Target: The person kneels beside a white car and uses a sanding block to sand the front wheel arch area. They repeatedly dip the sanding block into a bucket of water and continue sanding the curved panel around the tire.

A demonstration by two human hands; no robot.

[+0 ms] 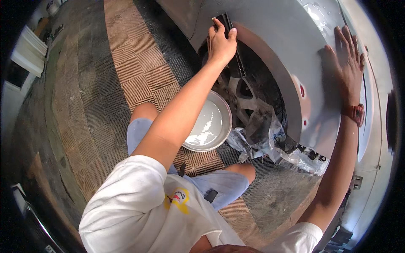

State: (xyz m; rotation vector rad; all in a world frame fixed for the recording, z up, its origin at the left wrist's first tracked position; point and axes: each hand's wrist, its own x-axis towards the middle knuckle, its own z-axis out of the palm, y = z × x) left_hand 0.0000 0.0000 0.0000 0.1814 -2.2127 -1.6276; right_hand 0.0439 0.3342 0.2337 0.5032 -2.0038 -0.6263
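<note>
My left hand (222, 45) grips a dark, flat block (224, 20), which looks like a sanding block. The block lies against the grey car body panel (274, 31), just above the wheel arch. The palm side of the hand and part of the block are hidden. On the right, my right hand (349, 69) rests flat on the panel with its fingers stretched out and holds nothing. A dark reddish watch (357, 114) is on that wrist. Beneath my left forearm stands a round basin (230, 109) of cloudy water, partly covered by the arm.
Inside the arch is a wheel with grey spokes (242, 90). Crumpled clear plastic sheeting (276, 133) hangs over its lower part. Small red spots (302, 90) show along the arch edge. Patterned floor tiles (139, 63) stretch to the left. My bent knees flank the basin's near side.
</note>
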